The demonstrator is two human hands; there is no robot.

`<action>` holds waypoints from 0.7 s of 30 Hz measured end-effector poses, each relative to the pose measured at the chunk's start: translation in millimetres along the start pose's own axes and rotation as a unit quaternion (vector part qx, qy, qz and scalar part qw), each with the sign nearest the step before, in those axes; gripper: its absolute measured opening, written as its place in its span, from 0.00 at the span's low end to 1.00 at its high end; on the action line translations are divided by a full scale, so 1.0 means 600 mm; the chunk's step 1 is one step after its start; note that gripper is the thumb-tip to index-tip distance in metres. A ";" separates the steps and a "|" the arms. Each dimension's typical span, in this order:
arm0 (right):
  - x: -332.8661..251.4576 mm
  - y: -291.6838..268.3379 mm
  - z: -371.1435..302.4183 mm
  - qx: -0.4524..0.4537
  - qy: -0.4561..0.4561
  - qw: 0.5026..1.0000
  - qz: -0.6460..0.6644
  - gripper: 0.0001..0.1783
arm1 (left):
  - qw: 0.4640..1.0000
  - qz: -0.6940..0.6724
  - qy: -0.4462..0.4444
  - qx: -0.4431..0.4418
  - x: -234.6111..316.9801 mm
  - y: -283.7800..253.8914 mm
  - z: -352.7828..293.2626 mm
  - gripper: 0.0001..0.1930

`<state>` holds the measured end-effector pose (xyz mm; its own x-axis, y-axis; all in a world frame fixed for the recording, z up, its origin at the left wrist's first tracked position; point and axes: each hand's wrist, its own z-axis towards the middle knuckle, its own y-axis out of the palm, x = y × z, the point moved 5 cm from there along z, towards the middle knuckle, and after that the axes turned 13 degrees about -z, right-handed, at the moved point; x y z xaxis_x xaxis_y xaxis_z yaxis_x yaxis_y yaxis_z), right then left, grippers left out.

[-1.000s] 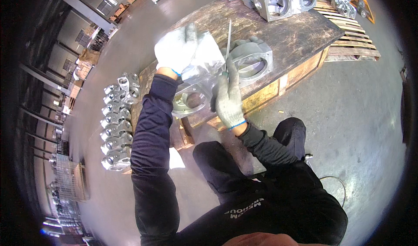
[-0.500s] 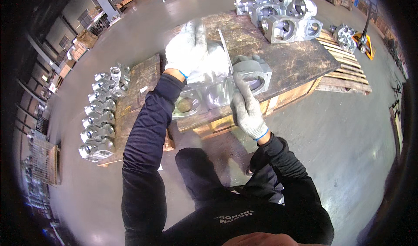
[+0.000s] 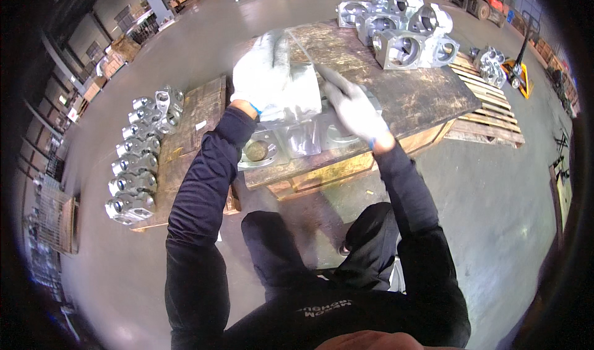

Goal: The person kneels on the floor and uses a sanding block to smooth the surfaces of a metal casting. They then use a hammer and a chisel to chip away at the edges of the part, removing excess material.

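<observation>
Left hand [image 3: 263, 71], fingers extended, lies against a metal casting [image 3: 305, 91], probably heavy, rigid; grip its walls. Right hand [image 3: 359, 112], blurred, seems closed on a thin rod [image 3: 302, 48]

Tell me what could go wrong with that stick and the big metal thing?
The thin rod at the right hand reaches close to the left hand, so a slip might poke or scrape it, though gloves may help a little.

The metal part sits near the table's front edge, so a hard bump could perhaps knock it off, maybe toward the person's legs.
</observation>
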<state>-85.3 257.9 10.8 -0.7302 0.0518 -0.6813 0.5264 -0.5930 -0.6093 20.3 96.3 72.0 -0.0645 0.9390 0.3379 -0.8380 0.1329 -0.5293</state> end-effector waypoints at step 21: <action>0.531 0.029 -0.723 0.180 0.629 0.748 0.117 0.21 | 0.994 -0.087 -0.017 0.056 -0.135 -0.105 -0.178 0.18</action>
<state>-119.8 612.5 -392.9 0.4688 0.4928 -0.7330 0.2588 -0.8701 -0.4194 136.2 45.9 -5.0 0.0695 0.8933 0.4441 -0.8934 0.2539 -0.3708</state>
